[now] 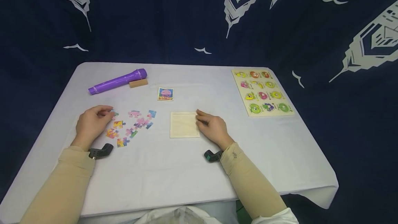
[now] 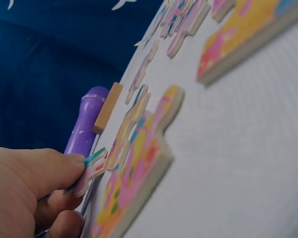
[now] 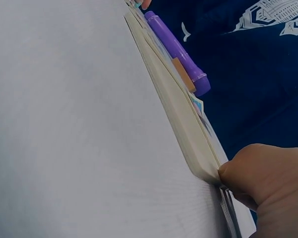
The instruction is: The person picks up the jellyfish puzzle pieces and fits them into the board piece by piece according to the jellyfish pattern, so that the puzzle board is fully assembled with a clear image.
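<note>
The left hand (image 1: 91, 126) is pinching one puzzle piece (image 2: 93, 173) with its fingers, toward the bench's (image 1: 155, 179) left edge. Loose pieces (image 1: 119, 124) are lying just beside. The right hand's (image 1: 215, 128) fingers are pinching the wooden tray (image 1: 183, 125) at its right side. A purple tube (image 1: 116, 82) is resting near the bench's far left corner.

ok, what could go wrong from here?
1. The left hand seems to pinch the small piece by its edge, so it might slip or twist.
2. The other pieces lie loose and close together; a sweep of that hand could scatter them.
3. The right hand holds the tray at its right edge only, so the tray may pivot if pushed on the far side.
</note>
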Demonstrator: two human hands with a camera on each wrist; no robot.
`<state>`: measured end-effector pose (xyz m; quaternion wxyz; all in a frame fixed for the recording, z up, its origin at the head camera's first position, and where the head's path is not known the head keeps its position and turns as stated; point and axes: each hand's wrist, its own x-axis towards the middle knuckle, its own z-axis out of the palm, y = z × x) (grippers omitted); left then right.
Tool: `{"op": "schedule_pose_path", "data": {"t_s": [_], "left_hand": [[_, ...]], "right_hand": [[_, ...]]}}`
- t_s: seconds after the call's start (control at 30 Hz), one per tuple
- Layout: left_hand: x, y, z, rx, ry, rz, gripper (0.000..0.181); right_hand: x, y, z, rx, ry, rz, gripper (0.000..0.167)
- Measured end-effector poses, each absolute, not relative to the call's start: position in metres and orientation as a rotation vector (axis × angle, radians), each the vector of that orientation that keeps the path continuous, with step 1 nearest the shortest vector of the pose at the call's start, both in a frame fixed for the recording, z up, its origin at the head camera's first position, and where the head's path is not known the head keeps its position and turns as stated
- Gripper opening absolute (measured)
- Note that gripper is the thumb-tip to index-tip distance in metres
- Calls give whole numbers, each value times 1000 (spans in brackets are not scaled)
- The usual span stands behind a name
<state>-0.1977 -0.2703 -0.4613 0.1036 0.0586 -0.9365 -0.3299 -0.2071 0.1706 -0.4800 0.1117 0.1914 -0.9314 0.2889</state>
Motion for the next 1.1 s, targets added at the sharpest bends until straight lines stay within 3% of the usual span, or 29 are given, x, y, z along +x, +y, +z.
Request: {"op": "schedule_pose_path", "data": {"t_s": [1.1], "left_hand": [[-199,-267,-461,272,-2786,-983,42]], "right_hand": [[-207,173,-481,580,-2743,836,30]]}}
